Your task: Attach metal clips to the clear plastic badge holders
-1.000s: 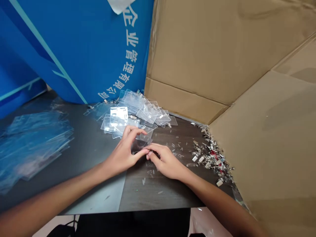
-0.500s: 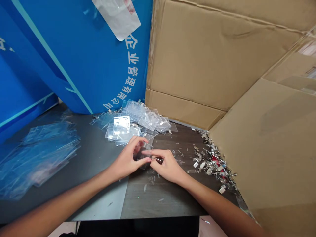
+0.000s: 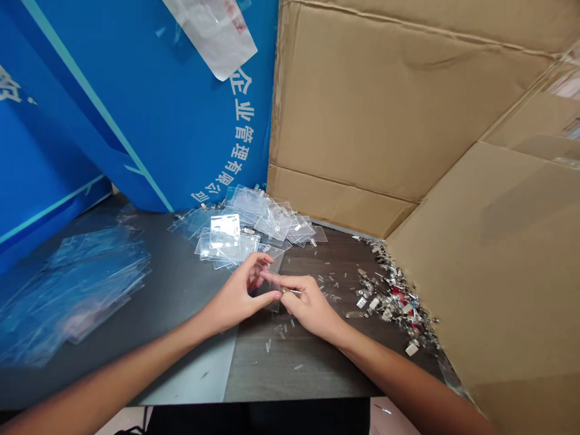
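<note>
My left hand [image 3: 241, 291] is shut on a clear plastic badge holder [image 3: 272, 298], gripping it by its upper edge between thumb and fingers. My right hand [image 3: 309, 306] pinches a small metal clip [image 3: 293, 292] close to the holder, with its fingertips touching my left hand's thumb. Just above the hands lies a loose pile of clear badge holders [image 3: 254, 221], some with metal clips on them. To the right, a heap of metal clips [image 3: 390, 299] lies along the cardboard, with small clear plastic pieces [image 3: 330, 284] scattered nearer my right hand.
A dark table [image 3: 290, 362] runs under everything, its front edge below my forearms. A stack of plastic-wrapped clear sleeves [image 3: 79, 290] lies at the left. A blue printed banner [image 3: 149, 109] and brown cardboard sheets [image 3: 399, 103] rise behind and to the right.
My hands have drawn closer together, bringing the metal clip up to the holder's edge. The whole view has shifted slightly, with the table sitting a little lower and further right.
</note>
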A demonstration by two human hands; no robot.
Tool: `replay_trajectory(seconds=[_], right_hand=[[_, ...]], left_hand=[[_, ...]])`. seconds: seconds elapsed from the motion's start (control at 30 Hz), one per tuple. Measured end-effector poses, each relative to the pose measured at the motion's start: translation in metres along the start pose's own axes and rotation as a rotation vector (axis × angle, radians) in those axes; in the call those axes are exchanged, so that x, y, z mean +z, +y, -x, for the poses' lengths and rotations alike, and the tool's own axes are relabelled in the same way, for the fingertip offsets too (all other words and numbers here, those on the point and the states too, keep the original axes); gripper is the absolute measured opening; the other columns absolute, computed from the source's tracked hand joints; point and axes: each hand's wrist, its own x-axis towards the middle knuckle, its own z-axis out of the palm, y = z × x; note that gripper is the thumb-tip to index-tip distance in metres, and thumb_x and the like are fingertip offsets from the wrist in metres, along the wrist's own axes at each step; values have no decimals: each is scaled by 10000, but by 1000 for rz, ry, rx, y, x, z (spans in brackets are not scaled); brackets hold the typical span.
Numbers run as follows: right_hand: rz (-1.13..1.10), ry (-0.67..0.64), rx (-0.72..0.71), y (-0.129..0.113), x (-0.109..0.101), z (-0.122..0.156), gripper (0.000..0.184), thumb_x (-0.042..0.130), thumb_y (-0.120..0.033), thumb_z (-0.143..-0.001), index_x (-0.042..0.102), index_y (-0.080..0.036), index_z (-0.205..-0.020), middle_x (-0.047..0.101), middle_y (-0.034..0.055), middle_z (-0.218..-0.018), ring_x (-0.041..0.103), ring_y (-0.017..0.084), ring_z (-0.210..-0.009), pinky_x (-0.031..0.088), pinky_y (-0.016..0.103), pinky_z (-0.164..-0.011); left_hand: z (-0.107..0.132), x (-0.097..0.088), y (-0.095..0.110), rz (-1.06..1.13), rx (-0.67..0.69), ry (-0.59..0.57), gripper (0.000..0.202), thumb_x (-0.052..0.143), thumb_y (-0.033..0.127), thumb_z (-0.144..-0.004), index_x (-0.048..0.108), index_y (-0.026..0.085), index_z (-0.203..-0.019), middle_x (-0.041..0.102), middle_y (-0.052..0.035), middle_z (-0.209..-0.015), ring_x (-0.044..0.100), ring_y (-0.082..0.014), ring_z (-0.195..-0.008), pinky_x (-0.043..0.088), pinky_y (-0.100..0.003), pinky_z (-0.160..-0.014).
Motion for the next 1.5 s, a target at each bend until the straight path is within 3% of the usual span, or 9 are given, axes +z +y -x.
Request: replay_trajectory(seconds=[0.27,0.47,0.63,0.87,1.0,1.13,1.2,1.33,1.5], right_hand=[[415,69,-179,8,-1,1,515,527,-253,-1053,655,-150,-1541,838,83,-1016,762,239,-917,566,367,-921],[471,108,-144,15,-3,0,134,584,-245,-1063,693,-212,-1134,809,79,-1015,751,227,-873,559,330,-853],[468,124,-201,11,-4,-1,126,585,-241,-1071,670,-223,-980,732,83,-1040,676,211,-881,524,310,-798],[423,59,-119,1,-9,-4,158,639,-170,-1034,620,-228,-888,669,-9,-825,579,176,-748,415,298,-754],[406,12,-110,-3,-9,-4,175,659,-125,-1028,617,-224,-891,683,-17,-835,595,172,-771,423,296,-791],[371,16,-100,-3,-7,-5,164,647,-134,-1051,654,-219,-910,719,-5,-854,664,182,-823,476,312,-828],[292,59,-86,-2,-6,-6,65,665,-172,-1048,708,-220,-1054,773,35,-1014,721,193,-896,533,320,-835],[173,180,-22,5,-6,-10,531,734,-293,-1012,581,-212,-1514,653,173,-1489,767,223,-1055,629,355,-834],[255,205,-1,18,-6,-13,420,618,-244,-1054,594,-201,-1471,699,139,-1338,758,203,-950,643,403,-897]], left_hand=[[-8,-7,10,-12,90,169,556,891,304,-780,570,228,-1227,598,25,-906,556,-145,-755,498,-300,-716],[-4,-5,4,-161,201,211,449,854,315,-851,629,217,-1227,645,-19,-978,635,-175,-853,557,-328,-783],[-3,-6,3,-219,204,219,454,850,348,-877,628,221,-1252,660,-34,-1008,649,-192,-878,560,-352,-811],[-4,-17,14,-225,170,86,401,772,423,-951,623,232,-1270,681,-74,-1114,683,-242,-1004,585,-396,-911],[-8,-31,20,-255,137,-11,286,596,484,-1078,666,234,-1199,691,-61,-1048,673,-238,-959,565,-387,-883],[-15,-46,24,-283,117,-68,358,619,569,-1060,695,227,-1132,703,-56,-979,665,-229,-895,551,-365,-825],[-22,-56,29,-248,72,-73,392,660,606,-1019,697,219,-1066,697,-49,-913,653,-216,-811,540,-347,-752],[-55,-79,47,-232,-27,80,363,796,541,-873,703,197,-947,698,-41,-766,625,-199,-675,527,-339,-680],[-130,-102,63,-265,-70,395,243,811,319,-793,697,174,-952,742,-83,-781,697,-223,-706,617,-395,-764]])
